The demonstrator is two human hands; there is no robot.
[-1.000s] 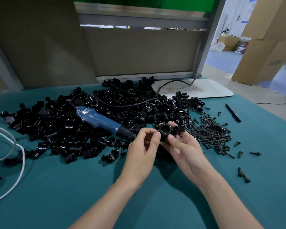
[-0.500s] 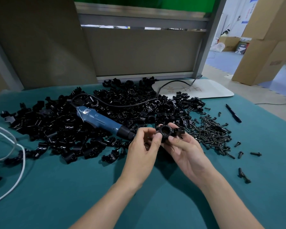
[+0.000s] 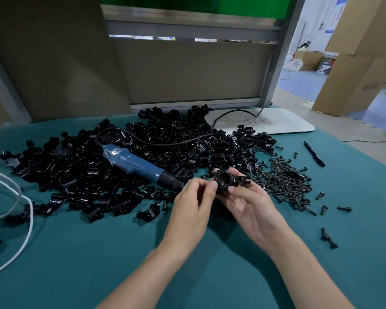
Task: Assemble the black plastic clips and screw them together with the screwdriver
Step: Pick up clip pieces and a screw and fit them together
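The black clip, two halves mated into a ring, sits between both hands just above the worktop, right of the screwdriver tip. It looks light, stiff and slightly slick (hard plastic), so it is best pinched by its outer ears. The fingers of the left hand pinch its left edge, while the right hand cradles it palm-up with fingers curled round it.

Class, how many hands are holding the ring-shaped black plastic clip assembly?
2. The left hand pinches the left edge of the ring-shaped black plastic clip assembly; the right hand grips its right side. Neither is hidden.
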